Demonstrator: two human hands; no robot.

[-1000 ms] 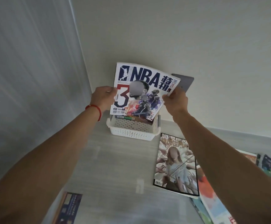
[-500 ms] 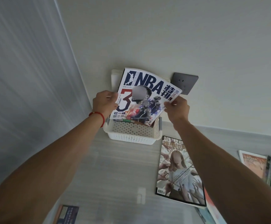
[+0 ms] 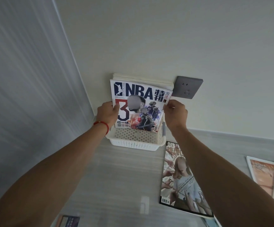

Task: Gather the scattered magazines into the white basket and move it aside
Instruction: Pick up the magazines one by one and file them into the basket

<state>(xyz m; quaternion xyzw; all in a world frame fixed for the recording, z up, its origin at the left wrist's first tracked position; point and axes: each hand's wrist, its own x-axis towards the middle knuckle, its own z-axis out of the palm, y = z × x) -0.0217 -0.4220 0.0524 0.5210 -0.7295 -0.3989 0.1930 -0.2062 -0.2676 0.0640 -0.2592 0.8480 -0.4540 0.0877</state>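
The white perforated basket (image 3: 133, 142) stands on the grey table against the back wall. An NBA magazine (image 3: 139, 104) stands upright in it, in front of other magazines whose pale edges show above its top. My left hand (image 3: 107, 114) grips the NBA magazine's left edge and my right hand (image 3: 175, 114) grips its right edge. A magazine with a woman on its cover (image 3: 180, 181) lies flat to the right of the basket. More magazines (image 3: 267, 177) lie at the far right, and another (image 3: 69, 221) shows at the bottom edge.
A grey wall socket (image 3: 187, 87) sits on the wall just right of the magazine's top corner. A pale wall closes off the left side. Bare grey tabletop (image 3: 116, 177) lies between my forearms in front of the basket.
The NBA magazine has swung from tilted to upright and squared up against the stack standing in the basket. Both hands stayed on its edges.
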